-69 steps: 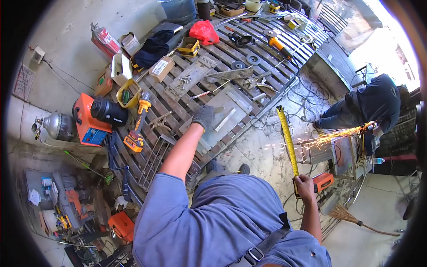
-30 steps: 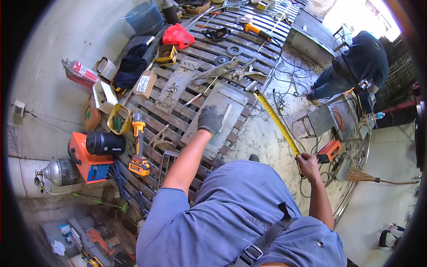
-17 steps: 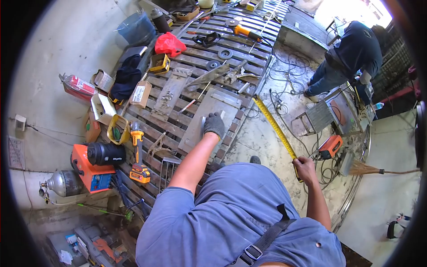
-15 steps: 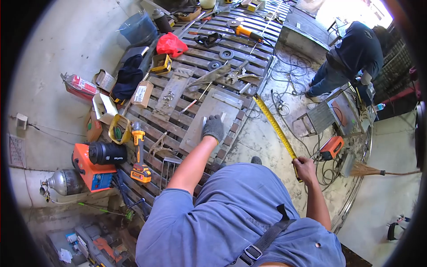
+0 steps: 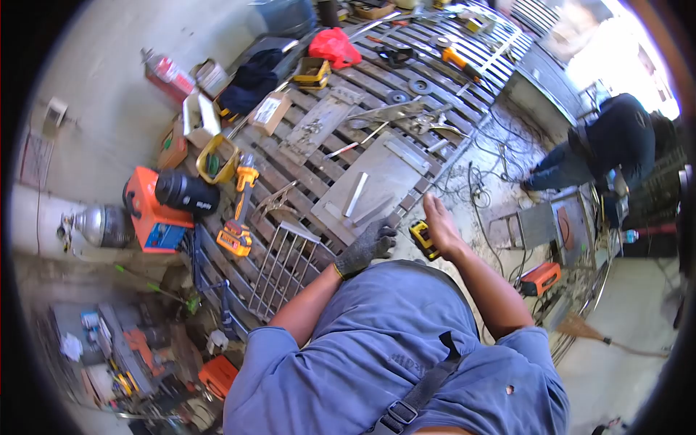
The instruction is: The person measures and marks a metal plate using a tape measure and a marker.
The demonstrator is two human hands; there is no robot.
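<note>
Showing between the two hands, the yellow-and-black tape measure [image 5: 423,239] is just beside the right hand [image 5: 443,230], fingers straight; whether they clamp it I cannot tell. Fingers curl on the gloved left hand [image 5: 367,250], its grip unclear. Near the slatted bench's far-left edge, a yellow tub [image 5: 226,174] holds something green [image 5: 212,164]; an open white bin [image 5: 207,129] hides its contents.

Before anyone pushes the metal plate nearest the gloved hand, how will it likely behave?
The metal plate looks broad and solid, so it should stay stiff. Lying flat, it probably won't roll or tip. The bright strip on top may slide if the plate is tilted.
</note>
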